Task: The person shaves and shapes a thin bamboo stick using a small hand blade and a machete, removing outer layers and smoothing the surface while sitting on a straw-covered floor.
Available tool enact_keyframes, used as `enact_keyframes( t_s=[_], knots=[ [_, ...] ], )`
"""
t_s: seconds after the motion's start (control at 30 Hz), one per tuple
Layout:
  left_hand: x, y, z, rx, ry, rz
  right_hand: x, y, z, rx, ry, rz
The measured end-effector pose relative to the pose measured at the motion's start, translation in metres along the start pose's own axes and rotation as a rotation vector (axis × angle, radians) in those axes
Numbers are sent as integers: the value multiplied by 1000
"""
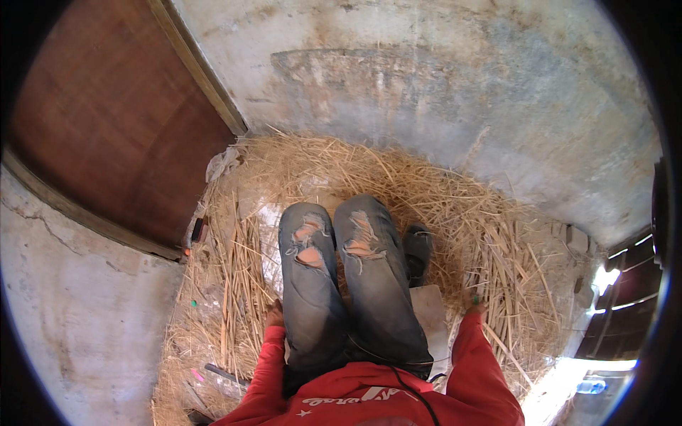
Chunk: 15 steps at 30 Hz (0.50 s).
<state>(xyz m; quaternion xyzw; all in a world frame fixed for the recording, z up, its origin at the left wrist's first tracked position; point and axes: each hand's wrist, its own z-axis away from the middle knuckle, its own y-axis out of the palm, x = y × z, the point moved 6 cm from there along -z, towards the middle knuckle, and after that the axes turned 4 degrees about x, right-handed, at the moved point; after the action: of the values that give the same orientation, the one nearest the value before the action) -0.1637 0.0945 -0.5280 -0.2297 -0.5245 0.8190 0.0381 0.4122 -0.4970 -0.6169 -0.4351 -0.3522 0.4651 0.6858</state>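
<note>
My left hand (275,313) is low beside my left thigh, close to a bundle of long dry straw stalks (241,291). It is small and shadowed, so its fingers cannot be made out. On the other side, my right hand (474,305) reaches down to the edge of a second pile of straw stalks (501,280). A small green spot shows at that hand, too small to name. Whether the right fingers grip any stalks is unclear. Between the hands are my bent legs in ripped grey jeans (312,298), and both arms wear red sleeves.
Loose straw (341,156) covers much of the floor up to a stained wall (426,92). A brown door panel (114,128) stands at the left. A dark shoe (418,248) shows beside my right knee, with a flat pale slab (429,316) near it. Dark slatted boards (629,298) are at the right.
</note>
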Motion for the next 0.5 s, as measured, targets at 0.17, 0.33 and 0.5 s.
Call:
enact_keyframes(
  t_s=[0.17,0.33,0.5],
  knots=[
    [45,43,-40,-92,-13,-148,34,-7,-17,130,-406,112],
    [34,33,-42,103,43,305,32,-65,-42,110,-479,-192],
    [-88,-162,-8,-408,158,611,128,-183,44,35,-676,-400]
  ],
)
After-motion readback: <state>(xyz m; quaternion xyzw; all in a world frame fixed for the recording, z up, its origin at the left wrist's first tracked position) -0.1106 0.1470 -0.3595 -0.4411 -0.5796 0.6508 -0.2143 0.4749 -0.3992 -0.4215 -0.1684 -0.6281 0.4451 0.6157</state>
